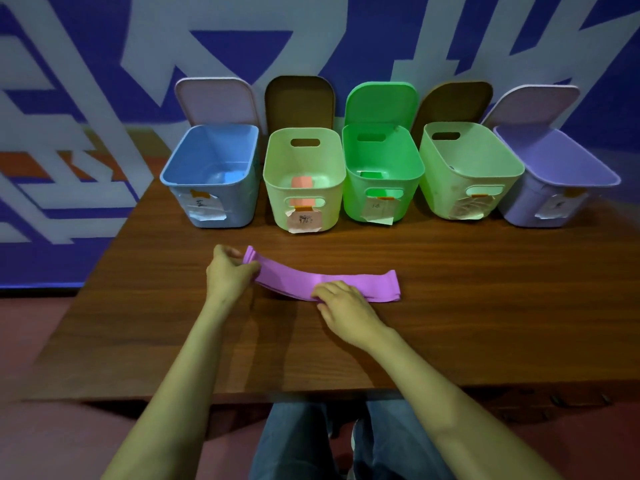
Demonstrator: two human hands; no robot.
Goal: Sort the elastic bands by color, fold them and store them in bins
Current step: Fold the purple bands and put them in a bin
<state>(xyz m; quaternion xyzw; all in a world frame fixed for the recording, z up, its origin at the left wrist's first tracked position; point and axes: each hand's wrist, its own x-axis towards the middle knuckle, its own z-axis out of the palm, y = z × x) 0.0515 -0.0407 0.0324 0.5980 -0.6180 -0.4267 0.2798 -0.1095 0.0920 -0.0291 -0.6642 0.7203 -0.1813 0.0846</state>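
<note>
A purple elastic band, folded into a flat, layered strip, is laid across the desk. Its middle is pressed down by the flat fingers of the right hand. Its left end is pinched and lifted by the left hand. Beyond the band, a row of bins is lined up.

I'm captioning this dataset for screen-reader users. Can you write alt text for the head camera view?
A person's left hand grips the left end of layered purple elastic bands lying on a wooden table, while the right hand rests on their middle. Behind them, five labelled plastic bins stand in a row.
</note>
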